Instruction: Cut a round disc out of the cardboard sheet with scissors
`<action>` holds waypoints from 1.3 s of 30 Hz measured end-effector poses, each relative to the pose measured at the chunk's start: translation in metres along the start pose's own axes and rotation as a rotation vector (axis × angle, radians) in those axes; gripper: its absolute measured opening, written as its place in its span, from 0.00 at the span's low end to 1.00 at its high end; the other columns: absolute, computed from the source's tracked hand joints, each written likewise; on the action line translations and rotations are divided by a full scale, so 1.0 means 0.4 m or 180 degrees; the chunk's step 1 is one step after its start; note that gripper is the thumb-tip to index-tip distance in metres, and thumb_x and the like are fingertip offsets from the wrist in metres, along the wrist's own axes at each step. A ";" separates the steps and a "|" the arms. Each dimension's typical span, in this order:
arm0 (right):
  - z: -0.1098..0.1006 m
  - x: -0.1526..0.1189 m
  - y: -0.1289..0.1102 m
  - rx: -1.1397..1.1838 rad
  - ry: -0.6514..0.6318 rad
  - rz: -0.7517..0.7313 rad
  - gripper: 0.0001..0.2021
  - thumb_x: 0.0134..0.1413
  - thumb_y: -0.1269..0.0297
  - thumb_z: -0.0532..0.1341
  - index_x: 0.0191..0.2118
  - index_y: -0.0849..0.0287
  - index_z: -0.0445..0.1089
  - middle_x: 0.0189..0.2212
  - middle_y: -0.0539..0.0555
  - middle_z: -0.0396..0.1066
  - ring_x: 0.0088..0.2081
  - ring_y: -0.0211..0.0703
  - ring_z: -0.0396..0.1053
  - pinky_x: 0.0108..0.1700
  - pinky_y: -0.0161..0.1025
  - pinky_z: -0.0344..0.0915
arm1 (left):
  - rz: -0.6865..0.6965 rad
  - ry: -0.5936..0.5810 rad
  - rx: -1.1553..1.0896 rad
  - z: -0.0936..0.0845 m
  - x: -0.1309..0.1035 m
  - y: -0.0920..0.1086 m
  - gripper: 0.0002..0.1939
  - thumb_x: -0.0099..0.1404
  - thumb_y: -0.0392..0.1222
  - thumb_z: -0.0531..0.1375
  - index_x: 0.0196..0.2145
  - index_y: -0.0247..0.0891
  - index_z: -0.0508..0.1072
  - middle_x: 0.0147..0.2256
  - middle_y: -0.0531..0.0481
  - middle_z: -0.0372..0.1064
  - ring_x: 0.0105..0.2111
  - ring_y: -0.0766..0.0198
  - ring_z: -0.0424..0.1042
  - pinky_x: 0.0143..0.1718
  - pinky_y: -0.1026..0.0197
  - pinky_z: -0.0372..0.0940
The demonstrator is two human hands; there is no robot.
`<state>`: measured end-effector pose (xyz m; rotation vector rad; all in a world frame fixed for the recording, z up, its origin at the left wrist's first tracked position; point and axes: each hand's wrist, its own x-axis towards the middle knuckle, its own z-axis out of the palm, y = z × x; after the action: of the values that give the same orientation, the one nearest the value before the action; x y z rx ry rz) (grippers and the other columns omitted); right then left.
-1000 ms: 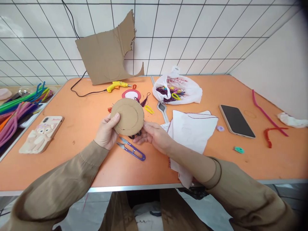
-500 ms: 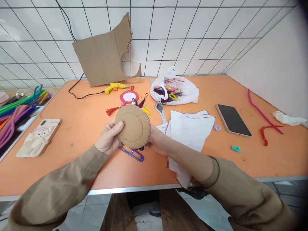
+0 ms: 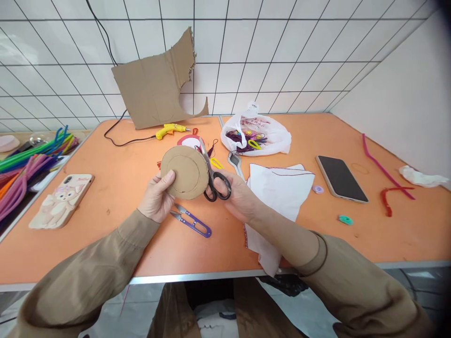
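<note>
Pinching the cardboard disc [image 3: 186, 171] at its left edge, the left hand [image 3: 158, 197] holds it above the table [image 3: 169, 258]; the right hand [image 3: 241, 195] grips the scissors [image 3: 210, 175] by the handles, blades pointing forward along the disc's right rim, contact unclear.

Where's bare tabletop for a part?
Left: between the cartoon phone case and cardboard disc. Back right: behind the black phone, right of the plastic bag. Crowded: centre, from glue gun past scissors to white cloth.
</note>
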<state>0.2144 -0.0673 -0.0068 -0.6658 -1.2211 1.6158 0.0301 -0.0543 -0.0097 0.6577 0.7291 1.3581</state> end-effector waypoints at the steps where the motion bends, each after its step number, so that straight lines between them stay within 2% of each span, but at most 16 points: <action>1: -0.004 0.001 0.000 -0.0032 0.0029 0.0007 0.23 0.46 0.44 0.68 0.35 0.59 0.66 0.22 0.46 0.64 0.26 0.35 0.61 0.32 0.37 0.58 | 0.0001 -0.0002 0.0029 0.001 -0.001 0.000 0.18 0.49 0.39 0.73 0.39 0.32 0.79 0.38 0.43 0.80 0.47 0.53 0.76 0.47 0.60 0.73; 4: -0.018 0.005 0.009 0.0014 0.0235 0.0048 0.23 0.44 0.48 0.70 0.39 0.58 0.66 0.26 0.47 0.68 0.28 0.37 0.66 0.35 0.38 0.63 | 0.0003 0.0016 0.0104 0.003 -0.003 -0.001 0.18 0.49 0.39 0.73 0.38 0.32 0.79 0.39 0.42 0.80 0.48 0.50 0.76 0.49 0.57 0.72; 8: -0.029 0.007 0.018 0.0119 0.0371 -0.0030 0.26 0.42 0.56 0.73 0.46 0.56 0.65 0.31 0.47 0.70 0.30 0.35 0.67 0.36 0.36 0.64 | 0.0065 0.0130 0.0127 0.007 -0.004 -0.004 0.16 0.48 0.37 0.73 0.37 0.33 0.80 0.38 0.44 0.80 0.47 0.52 0.76 0.50 0.58 0.71; 13: -0.019 0.003 0.004 0.0108 0.0620 -0.0123 0.26 0.40 0.58 0.72 0.45 0.54 0.64 0.31 0.46 0.68 0.32 0.34 0.65 0.36 0.34 0.64 | 0.0077 0.0174 0.0237 0.015 -0.013 -0.011 0.15 0.47 0.37 0.73 0.36 0.35 0.81 0.39 0.44 0.80 0.47 0.51 0.76 0.49 0.57 0.72; 18: -0.026 0.011 0.003 0.0064 0.0986 -0.0132 0.26 0.36 0.57 0.72 0.42 0.54 0.62 0.28 0.44 0.67 0.27 0.32 0.64 0.30 0.33 0.63 | -0.0078 -0.0015 0.0429 0.020 -0.023 -0.016 0.17 0.48 0.38 0.73 0.38 0.35 0.80 0.40 0.43 0.80 0.47 0.49 0.76 0.49 0.53 0.72; 23: -0.046 0.022 -0.004 -0.0175 0.0918 -0.0173 0.27 0.34 0.60 0.73 0.41 0.55 0.62 0.24 0.43 0.68 0.24 0.32 0.64 0.28 0.32 0.64 | -0.0382 -0.0307 0.0641 0.012 -0.027 -0.006 0.18 0.49 0.39 0.72 0.40 0.36 0.80 0.40 0.42 0.80 0.42 0.48 0.78 0.41 0.54 0.75; 28: -0.049 0.018 -0.018 -0.0557 0.0735 -0.0150 0.26 0.34 0.63 0.73 0.40 0.56 0.62 0.23 0.43 0.69 0.22 0.32 0.64 0.25 0.31 0.61 | -0.0378 -0.0534 0.0884 0.005 -0.034 0.008 0.17 0.52 0.43 0.71 0.40 0.36 0.82 0.39 0.41 0.80 0.38 0.51 0.79 0.37 0.58 0.74; 30: -0.047 0.016 -0.021 -0.0597 0.0792 -0.0197 0.25 0.34 0.64 0.72 0.40 0.56 0.63 0.23 0.44 0.69 0.23 0.32 0.65 0.25 0.32 0.62 | -0.0287 -0.0495 0.1039 0.005 -0.035 0.007 0.15 0.51 0.42 0.72 0.38 0.37 0.82 0.38 0.42 0.80 0.37 0.51 0.79 0.36 0.57 0.74; 35: -0.039 0.013 -0.017 -0.0561 0.0799 -0.0283 0.26 0.36 0.65 0.71 0.44 0.56 0.64 0.24 0.43 0.69 0.24 0.33 0.66 0.28 0.34 0.65 | 0.0015 -0.0258 0.0984 0.009 -0.031 -0.004 0.16 0.51 0.43 0.72 0.38 0.38 0.82 0.42 0.43 0.79 0.43 0.48 0.77 0.41 0.54 0.74; 39: -0.038 0.012 -0.011 -0.0632 0.0757 -0.0241 0.27 0.35 0.68 0.71 0.44 0.56 0.63 0.23 0.42 0.69 0.23 0.32 0.66 0.28 0.33 0.64 | -0.0017 -0.0245 0.0922 0.008 -0.031 -0.004 0.14 0.50 0.43 0.73 0.36 0.38 0.82 0.39 0.44 0.80 0.42 0.50 0.78 0.39 0.55 0.74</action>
<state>0.2269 -0.0568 -0.0073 -0.8989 -1.2236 1.3217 0.0329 -0.0667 -0.0079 0.9314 0.8731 1.2258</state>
